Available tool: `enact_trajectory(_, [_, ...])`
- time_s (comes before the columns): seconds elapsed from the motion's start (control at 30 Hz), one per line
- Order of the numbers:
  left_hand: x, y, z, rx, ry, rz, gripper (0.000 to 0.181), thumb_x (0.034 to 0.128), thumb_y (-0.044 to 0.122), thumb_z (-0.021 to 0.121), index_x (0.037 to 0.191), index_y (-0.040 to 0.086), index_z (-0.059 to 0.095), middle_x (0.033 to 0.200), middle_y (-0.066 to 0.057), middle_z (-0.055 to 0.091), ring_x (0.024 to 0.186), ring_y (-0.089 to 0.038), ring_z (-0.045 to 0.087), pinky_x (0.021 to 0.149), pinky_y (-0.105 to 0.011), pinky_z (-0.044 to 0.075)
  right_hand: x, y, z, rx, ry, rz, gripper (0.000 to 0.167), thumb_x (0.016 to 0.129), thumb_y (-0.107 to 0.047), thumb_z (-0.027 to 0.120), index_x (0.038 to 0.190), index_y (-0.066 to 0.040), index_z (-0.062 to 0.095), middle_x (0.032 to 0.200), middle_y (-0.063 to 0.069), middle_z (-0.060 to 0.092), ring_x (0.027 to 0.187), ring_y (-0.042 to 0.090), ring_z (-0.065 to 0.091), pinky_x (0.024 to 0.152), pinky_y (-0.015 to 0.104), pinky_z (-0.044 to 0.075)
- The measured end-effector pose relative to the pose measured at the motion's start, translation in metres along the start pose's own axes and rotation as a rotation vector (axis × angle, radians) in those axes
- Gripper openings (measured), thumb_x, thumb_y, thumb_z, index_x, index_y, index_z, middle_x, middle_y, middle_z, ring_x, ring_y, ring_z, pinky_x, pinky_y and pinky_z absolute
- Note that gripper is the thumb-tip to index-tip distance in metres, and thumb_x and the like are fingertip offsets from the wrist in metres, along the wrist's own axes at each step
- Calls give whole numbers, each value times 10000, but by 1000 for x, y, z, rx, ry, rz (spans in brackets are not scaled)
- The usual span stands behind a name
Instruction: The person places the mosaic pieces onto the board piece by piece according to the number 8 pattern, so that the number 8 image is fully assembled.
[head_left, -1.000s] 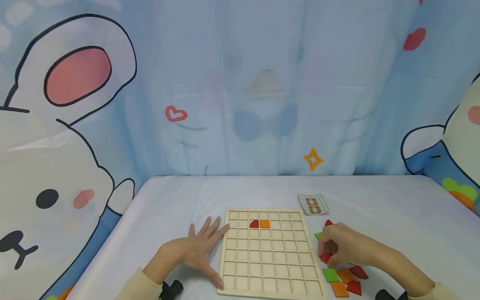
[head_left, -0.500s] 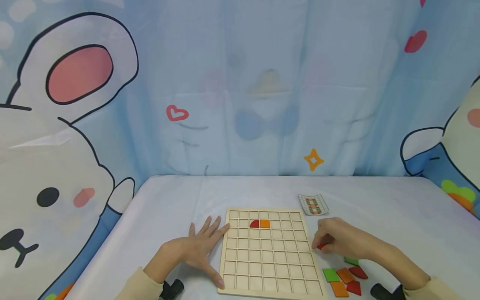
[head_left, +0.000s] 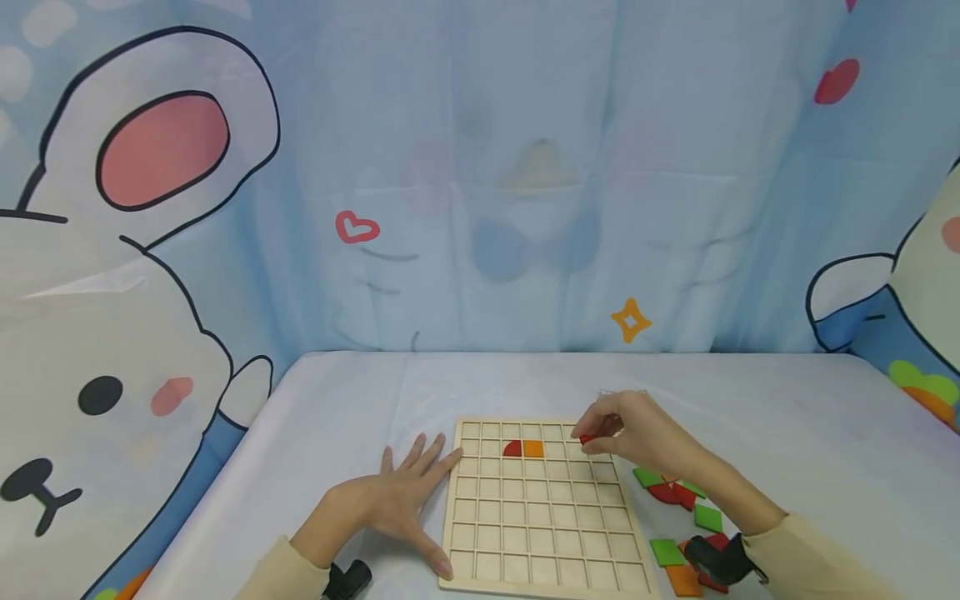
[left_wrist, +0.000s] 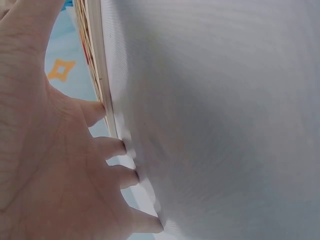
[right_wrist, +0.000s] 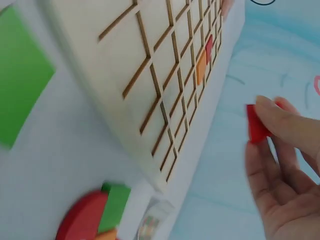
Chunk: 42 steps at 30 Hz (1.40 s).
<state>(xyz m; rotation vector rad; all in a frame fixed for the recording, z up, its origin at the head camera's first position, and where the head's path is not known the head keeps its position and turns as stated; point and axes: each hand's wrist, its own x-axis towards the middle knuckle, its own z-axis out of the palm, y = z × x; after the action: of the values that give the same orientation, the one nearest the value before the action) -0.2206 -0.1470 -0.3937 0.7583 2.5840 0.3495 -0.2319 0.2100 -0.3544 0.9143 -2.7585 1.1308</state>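
Note:
A wooden grid board (head_left: 525,525) lies on the white table, with a red quarter-round tile (head_left: 512,449) and an orange square tile (head_left: 533,449) side by side in its second row. Along the board's left edge my left hand (head_left: 401,504) is spread flat, its thumb and index finger touching the rim. Over the board's upper right part, my right hand (head_left: 630,429) pinches a red tile (right_wrist: 257,125) between thumb and fingers. Most of that tile's outline is covered by the fingers, so its full shape cannot be told.
Right of the board lie loose green, red and orange tiles, among them a green square (head_left: 708,517) and an orange square (head_left: 682,581). A small pattern card (right_wrist: 149,225) lies beyond the board's upper right corner, mostly behind my right hand in the head view.
My right hand has picked a red tile from the pile and carried it left and away from me, over the board. The left hand has stayed at the board's edge.

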Motion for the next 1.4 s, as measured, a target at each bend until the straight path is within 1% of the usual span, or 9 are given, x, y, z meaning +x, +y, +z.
enact_trajectory(0.07, [0, 0, 0, 1, 1, 3, 1343, 723, 600, 913, 1702, 238, 67, 1760, -133, -38, 1606, -377, -76, 1184, -756, -30, 6, -1, 3, 13, 41, -5, 131, 839, 18, 844, 952, -31, 799, 887, -7, 754, 755, 107, 714, 704, 245, 596])
enact_trajectory(0.17, [0, 1, 0, 1, 1, 4, 1343, 722, 601, 912, 1702, 239, 67, 1761, -127, -39, 1606, -375, -76, 1184, -756, -28, 13, 0, 8, 9, 61, -17, 135, 842, 4, 846, 967, -25, 805, 900, 8, 765, 760, 112, 719, 695, 247, 593])
enact_trajectory(0.27, [-1, 0, -1, 0, 0, 4, 1340, 725, 597, 912, 1702, 231, 70, 1760, -129, -44, 1606, -371, -78, 1186, -754, -29, 20, 3, 13, 1, 42, -31, 143, 853, 20, 831, 993, 5, 807, 926, 39, 772, 773, 121, 719, 687, 252, 592])
enact_trajectory(0.4, [-2, 0, -1, -5, -1, 7, 1339, 729, 594, 912, 1702, 221, 71, 1760, -126, -51, 1606, -365, -83, 1184, -755, -33, 28, 8, 22, 0, 10, -3, 156, 868, 68, 796, 1016, 21, 806, 954, 61, 773, 812, 156, 718, 680, 247, 581])
enact_trajectory(0.63, [-2, 0, 0, -3, 8, 8, 1344, 722, 591, 918, 1701, 217, 78, 1759, -135, -42, 1606, -374, -79, 1180, -761, -30, 33, 15, 32, -34, -10, 0, 157, 865, 81, 790, 1010, 23, 812, 965, 87, 777, 811, 171, 704, 654, 243, 562])
enact_trajectory(0.93, [-2, 2, -1, 9, -3, 0, 1339, 729, 588, 916, 1702, 229, 69, 1758, -137, -51, 1606, -368, -84, 1184, -757, -24, 34, 19, 35, -41, -49, 7, 152, 873, 84, 783, 1015, 36, 810, 992, 120, 786, 831, 194, 728, 662, 242, 572])
enact_trajectory(1.17, [0, 1, -1, 9, -6, 1, 1344, 727, 591, 916, 1701, 222, 67, 1758, -137, -54, 1604, -374, -90, 1180, -763, -26, 36, 16, 35, -35, -75, -9, 162, 865, 143, 751, 990, 58, 809, 969, 130, 777, 823, 213, 737, 671, 260, 592])
enact_trajectory(1.27, [0, 2, -1, 9, -9, -1, 1346, 728, 590, 915, 1702, 226, 61, 1758, -138, -56, 1605, -376, -90, 1180, -762, -26, 38, 14, 38, -72, -71, -20, 175, 853, 169, 738, 975, 65, 809, 938, 123, 772, 800, 197, 726, 659, 253, 584])
enact_trajectory(1.4, [-1, 2, -1, 2, -9, -3, 1352, 723, 588, 919, 1702, 223, 61, 1757, -142, -53, 1604, -382, -88, 1180, -762, -28, 40, 10, 42, -165, -60, -40, 194, 825, 192, 748, 955, 62, 813, 897, 104, 776, 769, 163, 704, 647, 236, 573])
